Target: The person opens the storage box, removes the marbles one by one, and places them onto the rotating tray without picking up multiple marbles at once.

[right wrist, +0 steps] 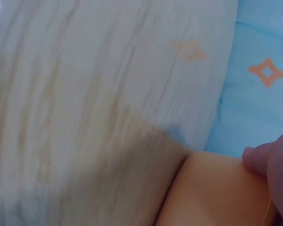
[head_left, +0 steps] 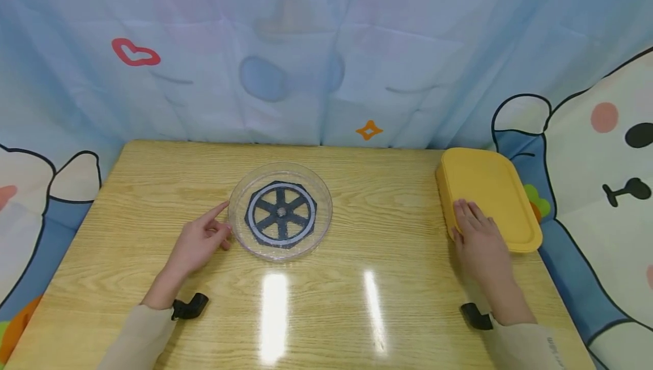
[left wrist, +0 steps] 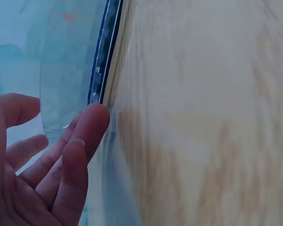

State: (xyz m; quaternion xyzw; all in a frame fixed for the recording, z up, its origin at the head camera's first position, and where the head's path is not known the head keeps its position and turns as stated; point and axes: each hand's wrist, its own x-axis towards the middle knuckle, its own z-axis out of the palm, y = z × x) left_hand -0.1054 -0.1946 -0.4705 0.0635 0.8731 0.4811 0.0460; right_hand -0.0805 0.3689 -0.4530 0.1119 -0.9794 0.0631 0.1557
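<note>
Head view: on the tabletop point(head_left: 377, 200), a clear round turntable tray point(head_left: 321, 211) with a black spoked base point(head_left: 281, 224) lies left of centre; a yellow lidded box point(head_left: 484, 180) stands near the far right corner. The left hand point(head_left: 198, 243) touches the tray's rim with an extended index finger, its grip relaxed; the right hand point(head_left: 483, 250) lies flat on the lid, grasping nothing.

Left wrist view: the digits stand apart at the rim; light, level contact should steer the tray best, since uneven pressure might slide it.

Right wrist view: a digit meets the box's edge; an even, flat press probably steadies it.
</note>
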